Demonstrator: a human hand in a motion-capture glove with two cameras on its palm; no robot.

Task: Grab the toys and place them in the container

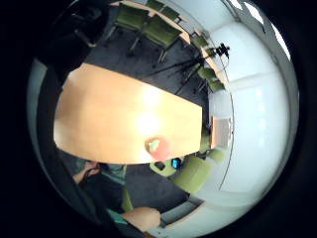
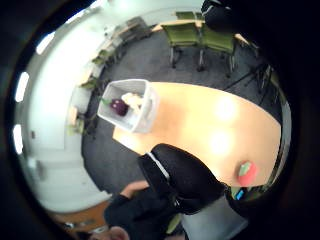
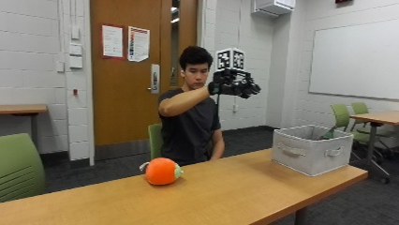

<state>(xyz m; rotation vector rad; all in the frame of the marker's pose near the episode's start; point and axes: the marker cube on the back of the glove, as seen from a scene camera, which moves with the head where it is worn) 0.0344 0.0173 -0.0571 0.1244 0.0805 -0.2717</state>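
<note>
An orange plush toy (image 3: 162,171) with a green tip lies on the wooden table (image 3: 237,192) in front of the seated person. It also shows near the table edge as a small orange toy (image 1: 157,146) (image 2: 246,173) in both palm views. A grey fabric container (image 3: 310,149) stands at the table's right end; in the thumb side palm view the container (image 2: 131,105) holds a purple toy (image 2: 119,106) and a pale toy (image 2: 132,100). My gloved right hand (image 3: 233,86) is raised high above the table, between toy and container, its fingers relaxed and holding nothing.
Green chairs (image 3: 22,166) stand at the left and behind the person, and more green chairs (image 3: 349,117) sit by a second table at the far right. A broad bare stretch of tabletop lies between the toy and the container.
</note>
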